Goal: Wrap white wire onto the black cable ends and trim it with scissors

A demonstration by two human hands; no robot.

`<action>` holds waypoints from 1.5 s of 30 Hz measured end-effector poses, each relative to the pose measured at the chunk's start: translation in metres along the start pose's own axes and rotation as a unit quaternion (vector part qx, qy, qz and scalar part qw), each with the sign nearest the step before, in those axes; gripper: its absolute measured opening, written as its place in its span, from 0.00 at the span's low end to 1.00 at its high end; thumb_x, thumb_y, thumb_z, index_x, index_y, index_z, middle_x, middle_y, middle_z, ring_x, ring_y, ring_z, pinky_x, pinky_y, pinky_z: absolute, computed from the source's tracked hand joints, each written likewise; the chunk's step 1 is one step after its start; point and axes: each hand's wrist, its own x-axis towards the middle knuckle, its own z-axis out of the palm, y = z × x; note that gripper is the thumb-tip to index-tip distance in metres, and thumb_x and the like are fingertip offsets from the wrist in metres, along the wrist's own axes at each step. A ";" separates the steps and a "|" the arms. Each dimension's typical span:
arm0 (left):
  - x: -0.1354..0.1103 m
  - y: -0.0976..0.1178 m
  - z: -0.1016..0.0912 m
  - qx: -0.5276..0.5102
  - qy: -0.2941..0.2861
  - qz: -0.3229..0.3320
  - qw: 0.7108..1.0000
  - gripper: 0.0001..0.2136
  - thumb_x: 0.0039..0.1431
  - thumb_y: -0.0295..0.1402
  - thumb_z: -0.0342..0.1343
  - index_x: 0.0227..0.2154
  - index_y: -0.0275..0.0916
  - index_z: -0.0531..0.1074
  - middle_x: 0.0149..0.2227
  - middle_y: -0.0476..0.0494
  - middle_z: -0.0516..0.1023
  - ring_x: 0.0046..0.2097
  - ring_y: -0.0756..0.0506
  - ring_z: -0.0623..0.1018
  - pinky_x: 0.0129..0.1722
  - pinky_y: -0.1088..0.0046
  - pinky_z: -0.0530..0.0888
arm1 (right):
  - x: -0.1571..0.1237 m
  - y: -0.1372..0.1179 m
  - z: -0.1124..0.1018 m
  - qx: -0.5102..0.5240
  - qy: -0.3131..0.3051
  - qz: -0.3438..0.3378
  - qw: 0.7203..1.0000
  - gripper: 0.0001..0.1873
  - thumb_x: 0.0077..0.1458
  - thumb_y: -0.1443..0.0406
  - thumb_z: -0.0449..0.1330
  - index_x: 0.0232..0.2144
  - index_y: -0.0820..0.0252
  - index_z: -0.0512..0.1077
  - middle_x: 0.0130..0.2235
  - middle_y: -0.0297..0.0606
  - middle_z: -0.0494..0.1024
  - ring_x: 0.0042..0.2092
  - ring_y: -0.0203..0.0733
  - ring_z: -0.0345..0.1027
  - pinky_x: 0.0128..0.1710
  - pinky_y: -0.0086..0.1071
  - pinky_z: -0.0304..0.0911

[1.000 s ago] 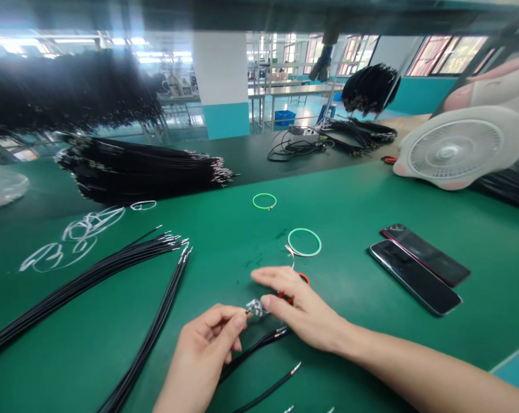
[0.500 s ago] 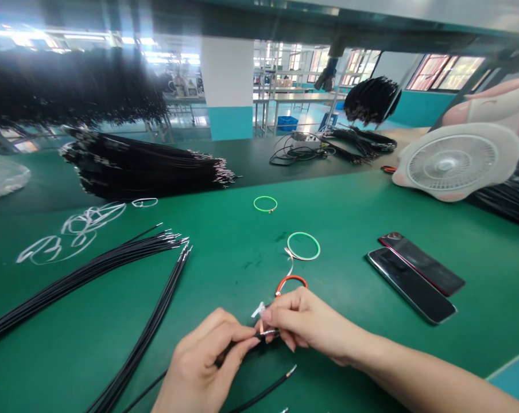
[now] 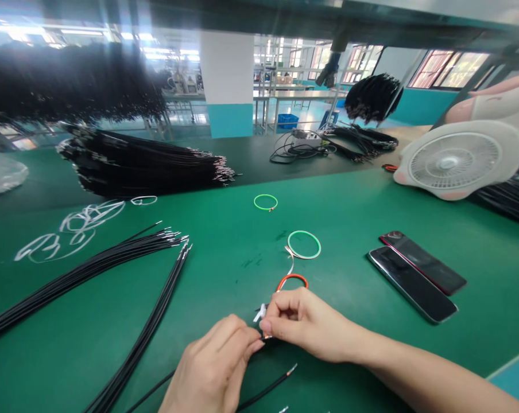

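My left hand [image 3: 214, 373] and my right hand [image 3: 300, 321] meet low in the middle of the green table [image 3: 363, 212]. Both pinch the stripped ends of thin black cables [image 3: 266, 337] between thumb and fingers. A small white tie [image 3: 259, 313] sticks up just above the pinch, by my right thumb. One loose black cable [image 3: 263, 392] with a bare copper tip lies under my hands. An orange wire loop [image 3: 290, 279] sits right behind my right hand.
Two bundles of black cables [image 3: 91, 269] fan out at left. A big cable stack [image 3: 143, 163] lies behind them, with white ties [image 3: 70, 226] beside it. Green rings [image 3: 303, 244] lie mid-table. Two phones [image 3: 414, 278] and a white fan [image 3: 455, 160] occupy the right.
My hands drew closer to me and came together. They went from handling the white tie to pinching the black cable ends, and the orange loop came into view.
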 end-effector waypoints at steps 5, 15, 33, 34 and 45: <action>-0.003 0.001 0.005 0.017 -0.017 -0.041 0.999 0.10 0.67 0.27 0.43 0.36 0.42 0.69 0.30 0.49 0.69 0.28 0.50 0.72 0.29 0.74 0.68 | -0.001 0.001 -0.002 -0.048 -0.014 -0.033 0.998 0.21 0.52 0.50 0.62 0.23 0.62 0.69 0.24 0.30 0.67 0.26 0.33 0.55 0.26 0.27 0.52; 0.000 0.003 0.009 0.010 -0.018 -0.095 0.995 0.12 0.68 0.31 0.40 0.34 0.42 0.69 0.30 0.48 0.68 0.29 0.49 0.72 0.31 0.74 0.68 | -0.001 -0.006 -0.014 -0.134 -0.053 -0.057 0.988 0.17 0.60 0.55 0.56 0.28 0.62 0.72 0.29 0.34 0.71 0.31 0.35 0.63 0.30 0.27 0.59; 0.017 -0.005 0.003 -0.302 -0.029 -0.346 0.888 0.13 0.54 0.41 0.59 0.34 0.36 0.76 0.25 0.51 0.70 0.21 0.54 0.68 0.20 0.78 0.61 | 0.000 -0.020 -0.045 -0.345 -0.031 -0.119 0.930 0.07 0.57 0.70 0.59 0.37 0.60 0.76 0.37 0.38 0.77 0.39 0.40 0.70 0.41 0.32 0.65; 0.019 -0.005 0.003 -0.314 -0.031 -0.357 0.879 0.14 0.53 0.42 0.60 0.34 0.35 0.77 0.23 0.52 0.70 0.19 0.54 0.67 0.18 0.79 0.59 | 0.000 -0.021 -0.051 -0.375 -0.028 -0.101 0.921 0.07 0.55 0.72 0.60 0.37 0.61 0.76 0.39 0.39 0.77 0.40 0.41 0.70 0.42 0.33 0.65; 0.022 -0.013 0.006 -0.341 -0.042 -0.386 0.856 0.23 0.47 0.50 0.62 0.36 0.33 0.78 0.13 0.57 0.66 0.15 0.56 0.58 0.16 0.79 0.53 | -0.001 -0.033 -0.068 -0.507 -0.121 -0.020 0.853 0.25 0.48 0.76 0.58 0.50 0.62 0.68 0.28 0.31 0.72 0.26 0.34 0.62 0.25 0.26 0.56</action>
